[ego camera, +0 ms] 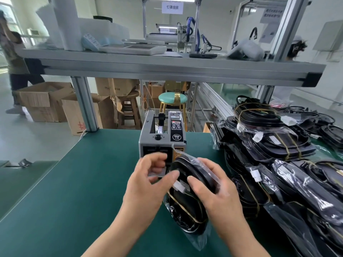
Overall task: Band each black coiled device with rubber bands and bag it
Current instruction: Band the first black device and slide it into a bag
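A black coiled device (187, 206), wrapped with tan rubber bands and sitting inside a clear plastic bag (199, 240), stands tilted on the green mat. My right hand (213, 190) grips its upper edge through the bag, thumb near a white connector (181, 186). My left hand (148, 184) pinches a strip of clear tape (157, 172) at the mouth of the grey tape dispenser (161, 138), thumb against the bag's top.
A large pile of banded and bagged black devices (278, 154) fills the table's right side. An aluminium frame shelf (167, 69) spans overhead. Cardboard boxes (46, 101) and stools (172, 99) stand beyond the table. A person (13, 58) walks at far left.
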`<state>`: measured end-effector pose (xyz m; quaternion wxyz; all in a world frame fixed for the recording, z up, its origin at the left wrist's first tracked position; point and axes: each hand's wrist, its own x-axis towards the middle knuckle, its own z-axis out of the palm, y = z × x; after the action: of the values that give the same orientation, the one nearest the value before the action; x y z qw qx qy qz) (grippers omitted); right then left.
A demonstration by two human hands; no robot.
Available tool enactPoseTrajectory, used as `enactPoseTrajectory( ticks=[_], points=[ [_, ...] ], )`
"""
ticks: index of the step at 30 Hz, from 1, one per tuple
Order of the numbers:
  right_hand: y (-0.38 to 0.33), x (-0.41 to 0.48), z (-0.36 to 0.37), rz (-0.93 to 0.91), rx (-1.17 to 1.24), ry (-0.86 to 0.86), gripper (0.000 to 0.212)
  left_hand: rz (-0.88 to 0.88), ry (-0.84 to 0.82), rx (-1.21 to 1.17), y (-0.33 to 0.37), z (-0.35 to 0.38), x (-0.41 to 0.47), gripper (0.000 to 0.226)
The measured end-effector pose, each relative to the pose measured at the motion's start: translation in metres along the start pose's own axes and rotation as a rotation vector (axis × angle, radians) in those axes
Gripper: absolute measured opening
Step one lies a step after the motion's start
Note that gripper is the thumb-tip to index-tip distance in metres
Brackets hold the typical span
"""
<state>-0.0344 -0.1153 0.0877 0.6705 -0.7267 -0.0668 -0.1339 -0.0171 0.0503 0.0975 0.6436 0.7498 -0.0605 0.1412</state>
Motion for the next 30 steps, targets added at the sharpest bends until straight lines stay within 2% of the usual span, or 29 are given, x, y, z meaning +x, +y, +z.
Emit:
enactPoseTrajectory(
  ticks=[1, 3, 5, 7, 8, 13, 16, 19, 27, 30],
  points=[
    [-0.001, 0.000, 0.001, -0.009, -0.019, -0.023, 0.046, 0.087, -0.019, 0.031, 0.004, -0.002, 0.005, 0.042],
    [-0.002, -0.002, 0.001, -0.015, -0.015, -0.077, 0.046, 0.220, -0.159, 0.092, 0.015, -0.008, 0.017, 0.049],
    [-0.004, -0.003, 0.000, -0.029, 0.004, -0.131, 0.045, 0.253, -0.358, 0.096, 0.025, -0.013, 0.028, 0.039],
    [-0.006, -0.004, 0.000, -0.038, 0.001, -0.164, 0.045, 0.242, -0.491, 0.110, 0.033, -0.015, 0.035, 0.015],
    [-0.006, -0.004, 0.000, -0.034, -0.002, -0.173, 0.047, 0.248, -0.502, 0.118, 0.036, -0.014, 0.036, 0.008],
    [-0.004, -0.003, -0.004, 0.041, 0.042, -0.226, 0.054, 0.361, -0.363, 0.045, 0.049, -0.019, 0.050, 0.010],
    [-0.004, -0.001, -0.006, 0.031, 0.035, -0.237, 0.051, 0.391, -0.523, 0.170, 0.050, -0.032, 0.056, 0.007],
    [-0.004, 0.000, -0.006, 0.012, 0.022, -0.238, 0.050, 0.400, -0.632, 0.306, 0.043, -0.034, 0.055, 0.028],
    [-0.006, 0.000, -0.007, -0.029, -0.015, -0.262, 0.048, 0.503, -0.567, 0.352, 0.040, -0.028, 0.054, 0.016],
    [-0.007, -0.001, -0.005, -0.042, -0.021, -0.268, 0.047, 0.576, -0.492, 0.377, 0.042, -0.023, 0.052, 0.006]
  ],
)
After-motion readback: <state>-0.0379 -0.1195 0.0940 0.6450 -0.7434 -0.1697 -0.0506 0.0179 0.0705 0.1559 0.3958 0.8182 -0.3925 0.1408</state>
